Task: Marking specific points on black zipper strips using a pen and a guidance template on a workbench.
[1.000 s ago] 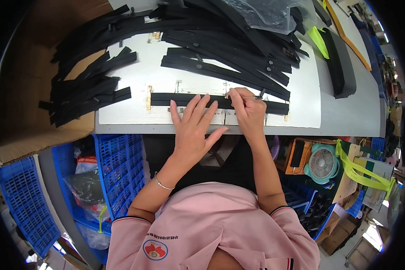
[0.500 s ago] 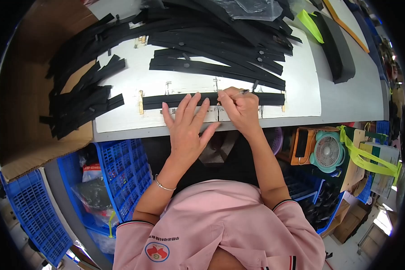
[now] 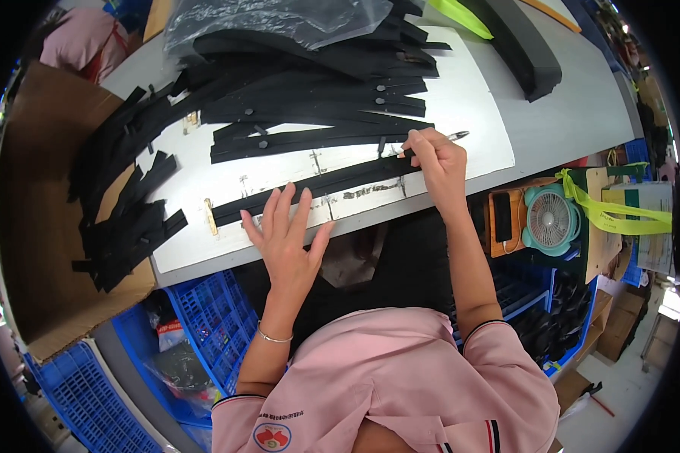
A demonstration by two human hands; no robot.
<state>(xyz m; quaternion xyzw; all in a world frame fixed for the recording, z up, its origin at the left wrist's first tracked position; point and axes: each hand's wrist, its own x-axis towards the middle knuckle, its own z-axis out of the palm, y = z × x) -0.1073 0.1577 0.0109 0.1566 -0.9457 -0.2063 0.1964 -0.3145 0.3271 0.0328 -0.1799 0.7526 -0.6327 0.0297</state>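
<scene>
A long black zipper (image 3: 332, 181) lies across a white board (image 3: 476, 113) marked with dark lines. My left hand (image 3: 285, 240) is spread out, its fingertips resting along the zipper's near edge. Towards the zipper's right end, my right hand (image 3: 440, 162) is closed round a slim pen (image 3: 459, 137). The pen's pale tip points left and meets the zipper. Beyond it, several more black zippers (image 3: 302, 94) are heaped over the board, some with small pulls showing.
A cardboard box (image 3: 34, 249) stands at the left with zippers hanging over it. Clear plastic (image 3: 272, 23) covers part of the heap. A long black block (image 3: 517, 49) lies at the far right. Blue crates (image 3: 75, 392) and a teal fan (image 3: 551, 219) sit below table level.
My right hand has moved right along the zipper with the pen. My left hand still lies spread at the zipper, farther left of the right hand. The whole view has tilted.
</scene>
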